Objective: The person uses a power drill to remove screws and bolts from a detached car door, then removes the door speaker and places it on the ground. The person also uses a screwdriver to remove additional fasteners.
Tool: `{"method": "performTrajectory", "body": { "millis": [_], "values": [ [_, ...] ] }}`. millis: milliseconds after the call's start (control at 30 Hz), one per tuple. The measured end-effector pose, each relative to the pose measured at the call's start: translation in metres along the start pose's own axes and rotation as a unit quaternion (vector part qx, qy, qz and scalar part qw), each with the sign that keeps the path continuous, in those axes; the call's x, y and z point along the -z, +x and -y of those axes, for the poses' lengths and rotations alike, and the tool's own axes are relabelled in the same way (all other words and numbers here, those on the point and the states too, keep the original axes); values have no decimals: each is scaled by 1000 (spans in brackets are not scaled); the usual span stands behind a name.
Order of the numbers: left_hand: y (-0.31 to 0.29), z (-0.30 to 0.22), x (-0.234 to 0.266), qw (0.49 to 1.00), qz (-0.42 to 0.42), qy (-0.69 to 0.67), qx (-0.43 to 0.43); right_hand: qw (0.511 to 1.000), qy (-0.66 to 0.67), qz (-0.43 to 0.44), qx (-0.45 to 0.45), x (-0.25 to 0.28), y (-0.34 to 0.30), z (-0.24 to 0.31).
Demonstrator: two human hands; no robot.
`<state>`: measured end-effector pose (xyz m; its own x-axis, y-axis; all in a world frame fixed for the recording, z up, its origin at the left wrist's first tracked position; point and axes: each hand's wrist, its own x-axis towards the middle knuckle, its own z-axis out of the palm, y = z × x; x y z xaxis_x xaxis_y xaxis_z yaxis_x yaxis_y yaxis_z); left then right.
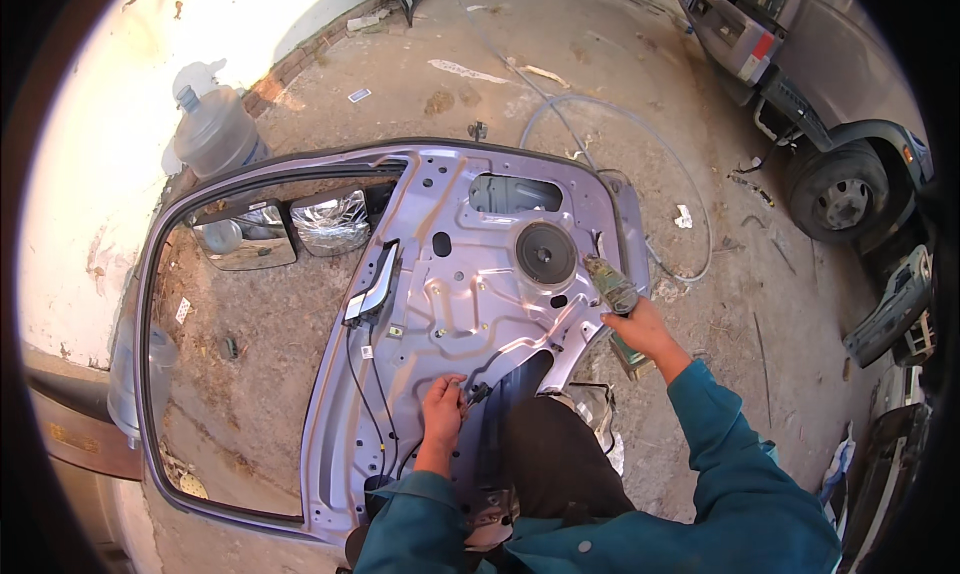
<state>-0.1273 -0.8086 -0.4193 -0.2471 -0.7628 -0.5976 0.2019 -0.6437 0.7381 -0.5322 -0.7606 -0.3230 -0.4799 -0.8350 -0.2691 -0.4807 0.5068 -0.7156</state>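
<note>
A lilac car door panel point(415, 199) lies in front of me, with a round black speaker point(546, 253) in its upper right part. My right hand point(645, 329) is closed round a worn green cordless drill point(612, 286), its tip close to the speaker's right edge. I cannot tell whether the tip touches the panel. Over the lower middle of the door, my left hand point(443, 411) has its fingers pinched together. What they hold, if anything, is too small to name. Just right of those fingers is a small black connector point(480, 392). A silver door handle point(372, 292) with two dark cables sits on the panel.
Two side mirrors point(243, 236) lie within the door's window frame. Clear plastic water jugs point(220, 132) stand along the white wall at left. A grey hose point(708, 224) loops over the ground beyond the door. A vehicle with a dark wheel point(842, 196) stands at upper right.
</note>
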Motion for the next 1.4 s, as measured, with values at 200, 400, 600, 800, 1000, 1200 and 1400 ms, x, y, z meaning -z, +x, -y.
{"method": "performTrajectory", "body": {
  "millis": [200, 400, 600, 800, 1000, 1200, 1400],
  "values": [
    [-6, 10, 15, 936, -68, 282, -201, 997, -55, 31, 38, -44, 4, 26],
    [-8, 18, 48, 698, -110, 611, -358, 999, 33, 8, -17, -23, 98, 64],
    [-7, 36, 55, 601, -113, 662, -433, 998, 35, 37, -39, -21, 145, 81],
    [-5, 38, 56, 580, -115, 666, -455, 997, 27, 53, -56, -20, 153, 73],
    [-5, 34, 54, 579, -119, 661, -462, 997, 42, 44, -44, -17, 147, 83],
    [-5, 32, 52, 582, -119, 654, -467, 995, 21, 71, -61, -11, 150, 88],
    [-6, 33, 54, 584, -120, 655, -464, 991, -4, 102, -83, -9, 160, 106]
  ]
}}
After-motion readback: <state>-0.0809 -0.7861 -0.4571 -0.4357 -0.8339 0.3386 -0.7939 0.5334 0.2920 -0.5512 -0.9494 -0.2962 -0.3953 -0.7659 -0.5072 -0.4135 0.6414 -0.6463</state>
